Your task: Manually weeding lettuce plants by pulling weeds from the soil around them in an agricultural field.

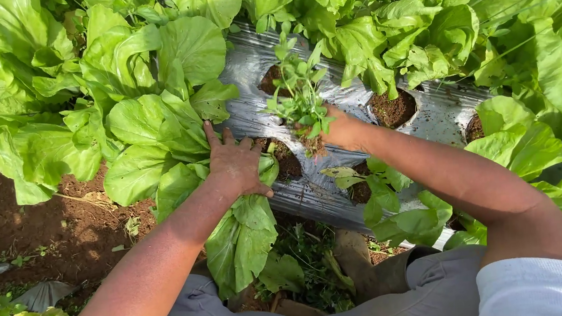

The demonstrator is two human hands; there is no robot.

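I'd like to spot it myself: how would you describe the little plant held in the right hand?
Find the silver plastic sheet with round planting holes. Above its middle, the right hand grips a small weed: thin stems, tiny leaves, roots dangling, unlike the broad-leaved greens around.

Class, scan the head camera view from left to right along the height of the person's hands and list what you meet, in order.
Bare brown soil → large leafy green plant → left hand → small pulled weed → right hand → soil-filled hole in the silver plastic mulch → leafy plants at the right edge.
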